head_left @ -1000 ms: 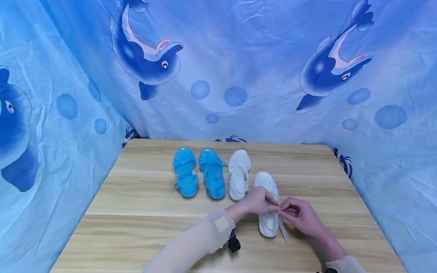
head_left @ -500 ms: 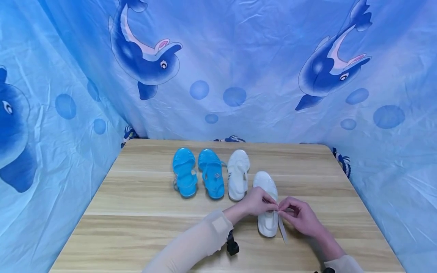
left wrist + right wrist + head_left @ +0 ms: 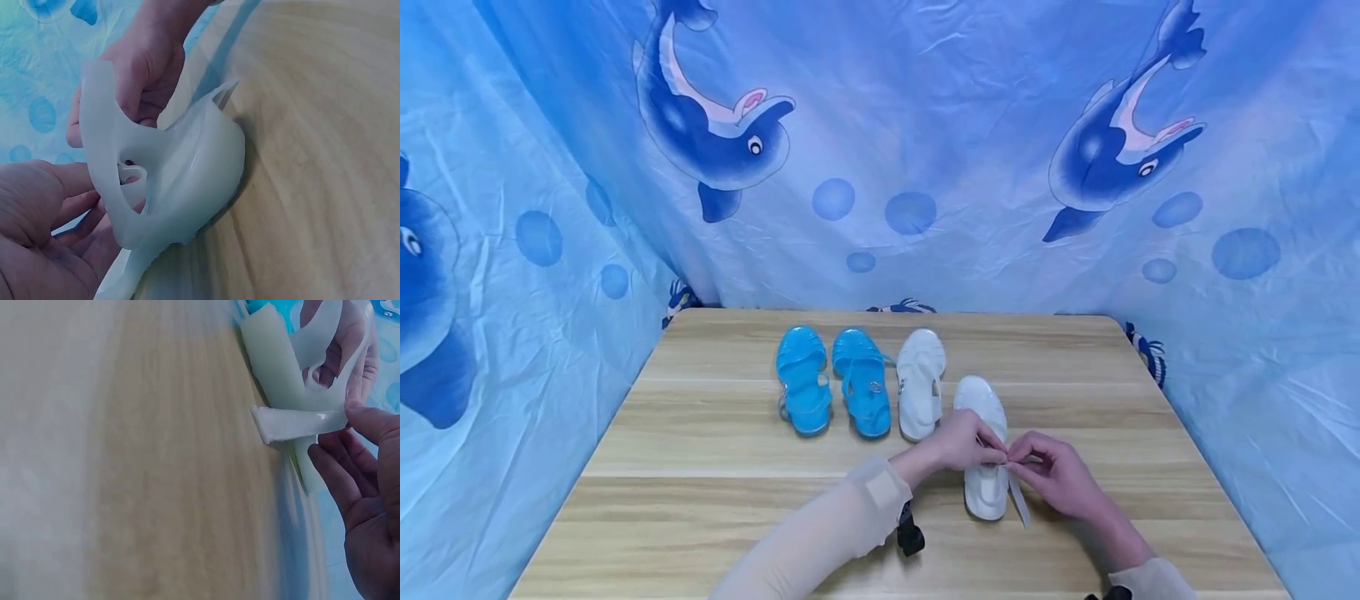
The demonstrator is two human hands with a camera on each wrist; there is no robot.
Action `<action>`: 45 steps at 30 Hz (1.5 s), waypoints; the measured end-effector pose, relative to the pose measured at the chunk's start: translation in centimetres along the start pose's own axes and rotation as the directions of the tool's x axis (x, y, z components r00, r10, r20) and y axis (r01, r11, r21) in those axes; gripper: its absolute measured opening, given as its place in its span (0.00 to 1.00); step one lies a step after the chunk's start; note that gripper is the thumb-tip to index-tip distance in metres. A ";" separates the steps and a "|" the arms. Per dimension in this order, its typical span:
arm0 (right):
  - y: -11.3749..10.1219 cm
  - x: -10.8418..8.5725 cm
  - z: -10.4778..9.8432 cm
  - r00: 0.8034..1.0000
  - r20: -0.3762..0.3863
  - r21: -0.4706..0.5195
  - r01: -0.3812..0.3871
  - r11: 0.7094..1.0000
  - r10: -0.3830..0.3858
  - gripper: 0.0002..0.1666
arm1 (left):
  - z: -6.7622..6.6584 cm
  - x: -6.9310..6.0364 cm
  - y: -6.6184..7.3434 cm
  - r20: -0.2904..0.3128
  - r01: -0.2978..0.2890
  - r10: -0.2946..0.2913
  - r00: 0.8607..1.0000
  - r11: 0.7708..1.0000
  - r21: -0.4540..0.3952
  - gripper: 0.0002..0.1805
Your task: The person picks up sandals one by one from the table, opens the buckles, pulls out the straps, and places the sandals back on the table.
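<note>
Left hand (image 3: 958,440) is narrow, holding the standing band (image 3: 99,115) of the right-most white sandal (image 3: 983,402), while the right hand (image 3: 1060,477) pinches the strap (image 3: 290,424), whose free end hangs down beside the sole. This sandal lies sole down on the table (image 3: 700,433), nearer to the person than the other white sandal (image 3: 919,404) and the two blue sandals (image 3: 803,387). I judge that the step is fine work where strap and band meet, and it asks for two different roles. Better that the left hand keeps the band steady and upright, without squeezing it flat, so the sandal does not turn. For the right hand, I would advise a pinch close to the joining place, because such soft plastic probably bends if it is pushed from far. A strap kept flat, not twisted, should pass more easily; hard pulling may drag the whole sandal.
</note>
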State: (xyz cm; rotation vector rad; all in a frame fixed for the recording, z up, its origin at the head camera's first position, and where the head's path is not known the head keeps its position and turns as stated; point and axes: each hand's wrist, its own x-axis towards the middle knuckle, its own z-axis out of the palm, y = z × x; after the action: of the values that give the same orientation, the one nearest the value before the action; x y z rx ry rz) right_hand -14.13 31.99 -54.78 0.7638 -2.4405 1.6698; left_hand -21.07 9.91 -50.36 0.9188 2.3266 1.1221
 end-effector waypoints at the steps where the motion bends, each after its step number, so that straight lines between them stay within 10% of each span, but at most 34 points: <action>1: 0.0 0.0 0.0 1.000 0.007 -0.008 0.013 1.000 -0.013 0.12 | 0.1 -0.1 0.0 -0.005 0.008 -0.008 1.000 1.000 -0.001 0.06; 12: 0.4 -0.2 0.0 0.996 0.010 0.002 0.091 0.996 -0.092 0.10 | 0.4 -0.3 0.2 -0.044 0.026 -0.031 0.999 0.993 -0.118 0.06; 20: 0.0 0.1 0.0 0.998 0.008 0.040 0.068 0.997 -0.068 0.15 | 0.1 0.1 0.0 -0.020 0.012 -0.012 1.000 1.000 0.001 0.06; 30: 0.3 0.0 0.0 0.998 0.001 -0.038 0.056 0.998 -0.056 0.06 | 0.4 -0.3 -0.5 -0.063 0.062 -0.075 0.995 0.980 -0.188 0.07; 39: -0.3 0.0 0.2 0.999 -0.014 -0.001 0.049 0.999 -0.049 0.10 | -0.2 0.2 0.5 -0.016 0.019 -0.019 1.000 1.000 0.019 0.07; 45: -0.4 0.0 0.2 0.996 0.005 -0.050 0.089 0.995 -0.089 0.07 | 0.0 0.0 0.5 -0.006 0.052 -0.052 0.999 0.997 -0.055 0.05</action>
State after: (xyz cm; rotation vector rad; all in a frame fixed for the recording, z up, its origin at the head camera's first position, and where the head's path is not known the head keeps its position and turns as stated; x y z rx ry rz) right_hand -13.93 31.70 -54.55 0.8544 -2.4020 1.5717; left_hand -20.89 10.11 -49.92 0.8308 2.2997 1.1639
